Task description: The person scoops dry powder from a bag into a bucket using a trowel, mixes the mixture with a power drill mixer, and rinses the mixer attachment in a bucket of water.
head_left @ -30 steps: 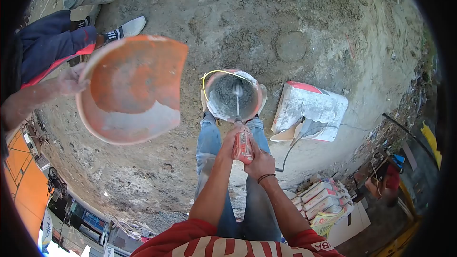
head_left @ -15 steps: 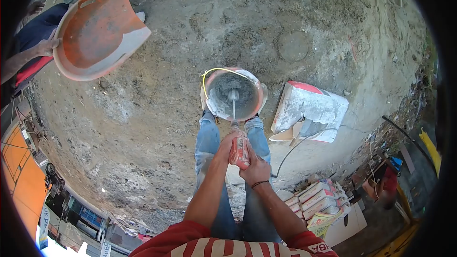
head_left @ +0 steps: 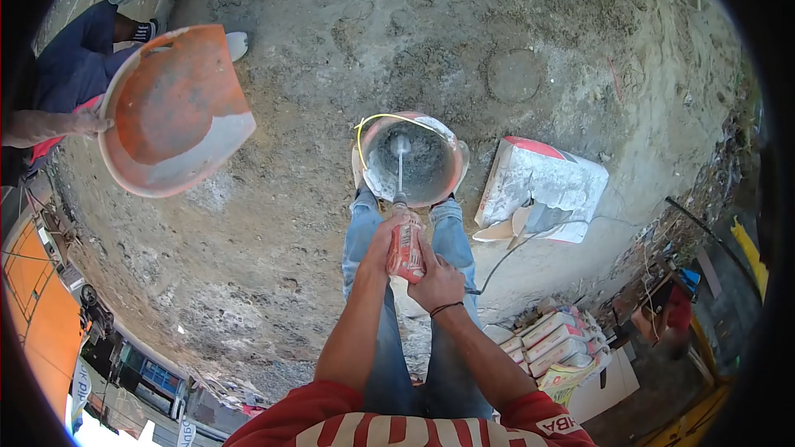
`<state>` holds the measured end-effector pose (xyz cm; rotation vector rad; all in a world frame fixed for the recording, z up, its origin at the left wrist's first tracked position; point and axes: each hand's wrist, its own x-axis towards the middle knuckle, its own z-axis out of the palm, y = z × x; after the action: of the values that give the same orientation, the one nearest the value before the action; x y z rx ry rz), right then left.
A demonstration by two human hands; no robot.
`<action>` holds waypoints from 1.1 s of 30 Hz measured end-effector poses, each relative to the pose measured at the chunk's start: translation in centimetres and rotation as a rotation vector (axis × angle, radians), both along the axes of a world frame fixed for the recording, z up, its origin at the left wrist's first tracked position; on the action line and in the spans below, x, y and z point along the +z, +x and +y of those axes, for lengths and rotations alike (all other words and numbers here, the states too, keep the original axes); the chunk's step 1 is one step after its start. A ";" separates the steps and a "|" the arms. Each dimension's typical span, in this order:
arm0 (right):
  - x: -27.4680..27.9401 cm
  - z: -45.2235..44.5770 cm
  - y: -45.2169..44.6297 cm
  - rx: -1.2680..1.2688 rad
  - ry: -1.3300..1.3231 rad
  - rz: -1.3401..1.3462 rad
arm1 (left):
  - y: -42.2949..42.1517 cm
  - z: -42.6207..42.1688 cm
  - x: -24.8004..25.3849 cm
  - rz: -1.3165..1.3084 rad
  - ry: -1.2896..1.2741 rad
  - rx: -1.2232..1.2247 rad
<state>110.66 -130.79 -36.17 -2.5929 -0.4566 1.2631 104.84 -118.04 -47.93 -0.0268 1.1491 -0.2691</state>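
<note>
Red and dusty, the power tool (head_left: 406, 252) sits at the centre of the frame, just below the bucket (head_left: 448, 175). The left hand (head_left: 383, 238) is wrapped around its left side, and the right hand (head_left: 440, 283) grips it lower down on the right. Its metal shaft (head_left: 401, 172) reaches into the grey mix (head_left: 424, 151) in the bucket. A torn bag (head_left: 571, 182) lies right of centre; at upper left, another person's hand (head_left: 89, 124) holds an orange tub (head_left: 166, 108).
</note>
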 end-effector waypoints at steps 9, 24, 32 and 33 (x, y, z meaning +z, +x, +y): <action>1.0 0.2 4.6 0.099 -0.108 0.094 | 2.7 -0.8 0.5 -0.043 0.011 0.087; -0.1 -2.3 7.0 0.220 -0.063 0.169 | 2.4 -3.7 -0.1 -0.032 0.074 0.209; -0.6 -3.5 8.5 0.315 -0.014 0.199 | 2.5 -4.9 0.0 -0.055 0.117 0.239; -0.5 -3.4 8.5 0.338 -0.045 0.206 | 2.8 -4.7 0.4 -0.069 0.117 0.226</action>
<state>119.13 -134.21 -36.65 -2.4552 -0.8607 1.6423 107.65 -122.76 -47.57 -0.0434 1.0813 -0.0019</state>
